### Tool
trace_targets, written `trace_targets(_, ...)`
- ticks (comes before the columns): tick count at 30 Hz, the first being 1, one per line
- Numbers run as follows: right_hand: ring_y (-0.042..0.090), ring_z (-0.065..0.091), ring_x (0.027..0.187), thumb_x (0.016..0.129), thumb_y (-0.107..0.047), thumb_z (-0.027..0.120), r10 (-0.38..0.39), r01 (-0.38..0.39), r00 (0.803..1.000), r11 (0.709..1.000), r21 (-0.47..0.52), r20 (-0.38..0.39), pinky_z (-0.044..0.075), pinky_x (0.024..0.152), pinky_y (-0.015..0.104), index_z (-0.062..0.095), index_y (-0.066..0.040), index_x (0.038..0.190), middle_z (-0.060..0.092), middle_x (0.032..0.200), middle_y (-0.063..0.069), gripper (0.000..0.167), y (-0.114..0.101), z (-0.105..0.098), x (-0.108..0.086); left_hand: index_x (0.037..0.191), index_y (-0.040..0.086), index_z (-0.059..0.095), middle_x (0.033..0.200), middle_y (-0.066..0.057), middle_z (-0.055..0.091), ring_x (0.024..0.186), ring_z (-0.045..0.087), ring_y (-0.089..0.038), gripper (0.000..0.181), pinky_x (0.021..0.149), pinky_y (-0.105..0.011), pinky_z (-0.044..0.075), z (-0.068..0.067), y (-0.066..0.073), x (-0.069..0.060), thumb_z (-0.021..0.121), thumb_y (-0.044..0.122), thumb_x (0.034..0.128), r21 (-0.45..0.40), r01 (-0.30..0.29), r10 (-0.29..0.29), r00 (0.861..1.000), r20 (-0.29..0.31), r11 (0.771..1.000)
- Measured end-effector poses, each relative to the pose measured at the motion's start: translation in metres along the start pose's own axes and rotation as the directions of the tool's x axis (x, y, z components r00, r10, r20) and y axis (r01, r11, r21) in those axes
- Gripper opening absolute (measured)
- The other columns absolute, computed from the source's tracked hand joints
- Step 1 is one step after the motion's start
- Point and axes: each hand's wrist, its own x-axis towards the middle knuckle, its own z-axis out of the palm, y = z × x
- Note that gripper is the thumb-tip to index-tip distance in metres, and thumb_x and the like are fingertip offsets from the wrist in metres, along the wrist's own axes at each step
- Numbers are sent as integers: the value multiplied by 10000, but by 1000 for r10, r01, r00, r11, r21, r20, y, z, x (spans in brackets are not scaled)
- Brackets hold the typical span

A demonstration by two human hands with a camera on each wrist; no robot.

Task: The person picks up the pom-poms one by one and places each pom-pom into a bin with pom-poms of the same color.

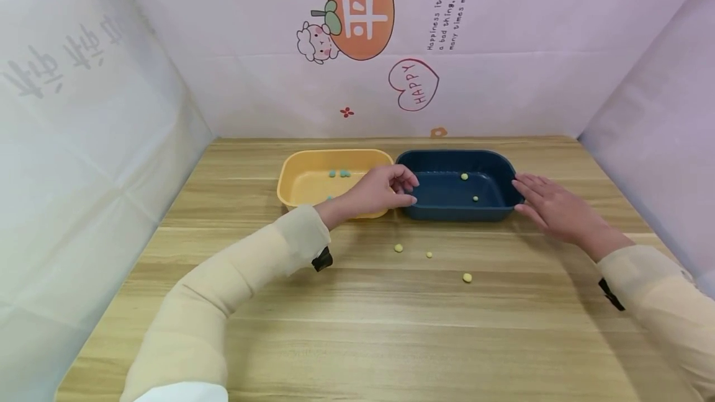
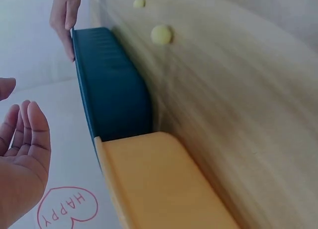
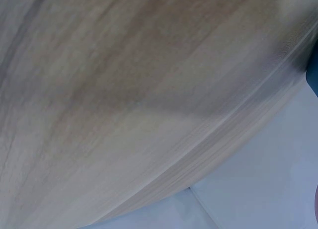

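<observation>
In the head view my left hand point(image 1: 385, 190) hovers above where the two trays meet, fingers loosely bent and holding nothing; the left wrist view shows a gap between thumb and fingers of that hand point(image 2: 27, 154). My right hand point(image 1: 558, 208) touches the right rim of the navy tray point(image 1: 455, 213) with fairly straight fingers. Two yellow balls point(image 1: 464, 177) lie in that tray. The yellow-orange tray point(image 1: 304, 160) stands against its left side, with several blue-green pieces point(image 1: 332, 174) inside, partly hidden by my left hand.
Three yellow balls lie on the wooden table in front of the trays: one left point(image 1: 398, 248), a small one point(image 1: 429, 255) and one nearer point(image 1: 467, 278). A printed white sheet point(image 1: 251, 79) hangs behind and at both sides. The right wrist view shows mostly tabletop point(image 3: 124, 114).
</observation>
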Motion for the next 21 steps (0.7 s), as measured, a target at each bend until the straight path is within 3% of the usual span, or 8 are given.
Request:
trace_targets(11, 443, 338, 1346, 1005, -270, 538, -3, 4, 1000, 1000, 7, -11, 112, 1178, 379, 429, 108, 1396, 375, 1453, 305, 555, -1, 0, -1, 1085, 3, 639, 990, -83, 614, 802, 564, -173, 243, 725, -210, 495, 12, -9, -18, 731, 83, 875, -25, 30, -28, 998, 50, 999)
trace_targets(21, 438, 334, 1350, 999, -271, 547, 4, -4, 1000, 1000, 5, -6, 122, 1177, 388, 429, 101, 1401, 373, 1458, 299, 560, -2, -1, 0, 1105, -23, 641, 1084, -181, 637, 831, 564, -158, 254, 745, -213, 487, 25, -24, -29, 715, 43, 870, 4, 34, -34, 993, 114, 999)
